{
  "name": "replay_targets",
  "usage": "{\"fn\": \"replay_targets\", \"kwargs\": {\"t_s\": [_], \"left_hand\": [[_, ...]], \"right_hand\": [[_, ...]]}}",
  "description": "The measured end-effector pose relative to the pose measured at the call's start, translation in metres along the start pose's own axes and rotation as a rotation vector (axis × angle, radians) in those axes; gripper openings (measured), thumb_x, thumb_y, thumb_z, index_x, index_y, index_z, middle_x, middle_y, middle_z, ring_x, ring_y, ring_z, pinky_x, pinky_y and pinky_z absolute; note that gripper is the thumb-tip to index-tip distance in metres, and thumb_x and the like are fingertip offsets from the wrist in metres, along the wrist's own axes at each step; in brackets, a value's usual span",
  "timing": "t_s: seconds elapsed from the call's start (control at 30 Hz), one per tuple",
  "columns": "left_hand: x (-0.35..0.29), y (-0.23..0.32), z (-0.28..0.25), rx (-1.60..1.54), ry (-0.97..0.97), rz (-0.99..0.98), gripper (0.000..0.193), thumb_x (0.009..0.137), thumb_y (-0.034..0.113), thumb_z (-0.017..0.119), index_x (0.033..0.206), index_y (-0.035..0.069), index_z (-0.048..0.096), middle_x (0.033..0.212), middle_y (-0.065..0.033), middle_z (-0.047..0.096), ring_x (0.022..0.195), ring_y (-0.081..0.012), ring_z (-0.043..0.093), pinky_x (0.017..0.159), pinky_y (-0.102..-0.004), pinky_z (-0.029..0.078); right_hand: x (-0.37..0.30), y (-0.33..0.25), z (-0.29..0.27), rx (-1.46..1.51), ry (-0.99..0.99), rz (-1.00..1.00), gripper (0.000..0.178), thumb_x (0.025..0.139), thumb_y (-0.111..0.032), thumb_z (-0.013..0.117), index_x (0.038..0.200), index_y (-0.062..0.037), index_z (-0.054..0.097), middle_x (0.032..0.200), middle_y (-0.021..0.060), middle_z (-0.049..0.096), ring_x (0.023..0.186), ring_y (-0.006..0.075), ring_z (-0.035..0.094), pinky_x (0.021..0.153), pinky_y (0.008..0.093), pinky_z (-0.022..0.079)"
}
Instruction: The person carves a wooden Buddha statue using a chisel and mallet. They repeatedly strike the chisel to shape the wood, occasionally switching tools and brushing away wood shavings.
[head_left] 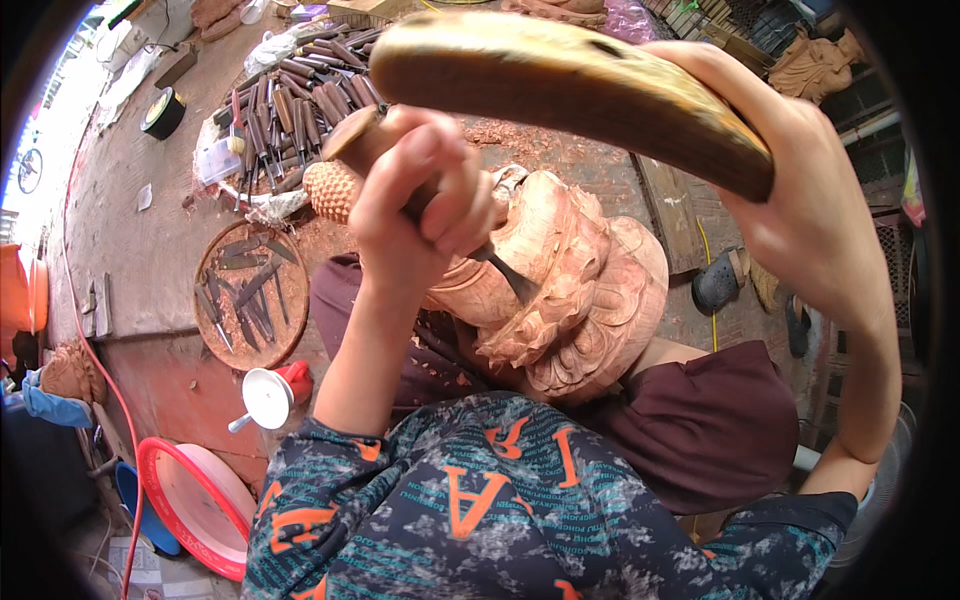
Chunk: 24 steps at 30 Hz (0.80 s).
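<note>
A partly carved wooden statue (610, 300) lies across my lap, its knobbly, curl-covered head (327, 190) pointing left. My left hand (425, 190) is closed around the wooden handle of a chisel (515, 280), whose flat metal blade slants down to the carved folds. Raised above the statue on the right, my right hand (790, 150) grips the end of a thick wooden mallet (560, 75). That mallet reaches leftward over the chisel's handle, apart from it as far as I can judge. The fingers under the mallet are mostly hidden.
Many wooden-handled chisels (300, 110) are piled at the far left. A round tray (215, 340) holds several blades. Nearby stand a white-lidded red mug (270, 398) and a red-rimmed basin (165, 470). A dark clog (718, 282) lies right; a red cable (90, 340) runs along the left.
</note>
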<state>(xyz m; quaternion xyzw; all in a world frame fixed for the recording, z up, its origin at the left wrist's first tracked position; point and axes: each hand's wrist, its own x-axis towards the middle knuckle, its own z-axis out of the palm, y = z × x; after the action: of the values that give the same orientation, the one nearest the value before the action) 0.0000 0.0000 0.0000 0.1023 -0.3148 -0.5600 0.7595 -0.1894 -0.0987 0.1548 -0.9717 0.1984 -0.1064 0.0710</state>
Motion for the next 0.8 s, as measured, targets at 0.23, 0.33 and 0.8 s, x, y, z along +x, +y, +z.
{"fn": "replay_targets", "kwargs": {"t_s": [0.23, 0.33, 0.8], "left_hand": [[-0.01, -0.024, 0.003, 0.158, -0.033, 0.216, 0.017, 0.096, 0.018, 0.052, 0.09, 0.004, 0.047, 0.051, 0.002, 0.038, 0.039, -0.0069, 0.033, 0.036, -0.0234, 0.028], [-0.009, -0.028, 0.008, 0.183, 0.006, 0.182, 0.016, 0.092, 0.008, 0.058, 0.083, 0.003, 0.047, 0.051, 0.0009, 0.044, 0.039, -0.0066, 0.038, 0.037, -0.0233, 0.031], [-0.057, 0.052, 0.036, 0.202, -0.65, 0.087, 0.021, 0.088, 0.014, 0.066, 0.073, -0.001, 0.063, 0.058, -0.0084, 0.056, 0.045, -0.018, 0.052, 0.04, -0.0319, 0.04]], "right_hand": [[-0.02, 0.007, 0.002, 0.342, 0.078, 0.248, 0.048, 0.081, 0.004, 0.068, 0.125, 0.0005, 0.052, 0.09, -0.0014, 0.056, 0.079, 0.0058, 0.052, 0.077, 0.0202, 0.044], [-0.015, 0.009, -0.001, 0.314, 0.138, 0.22, 0.039, 0.083, 0.005, 0.066, 0.12, -0.0013, 0.056, 0.087, -0.0028, 0.055, 0.078, 0.0046, 0.051, 0.073, 0.0207, 0.043], [-0.036, 0.017, 0.051, 0.332, 0.026, 0.12, 0.054, 0.072, 0.012, 0.06, 0.125, -0.0003, 0.054, 0.107, 0.015, 0.067, 0.103, 0.0209, 0.065, 0.089, 0.0301, 0.047]]}}
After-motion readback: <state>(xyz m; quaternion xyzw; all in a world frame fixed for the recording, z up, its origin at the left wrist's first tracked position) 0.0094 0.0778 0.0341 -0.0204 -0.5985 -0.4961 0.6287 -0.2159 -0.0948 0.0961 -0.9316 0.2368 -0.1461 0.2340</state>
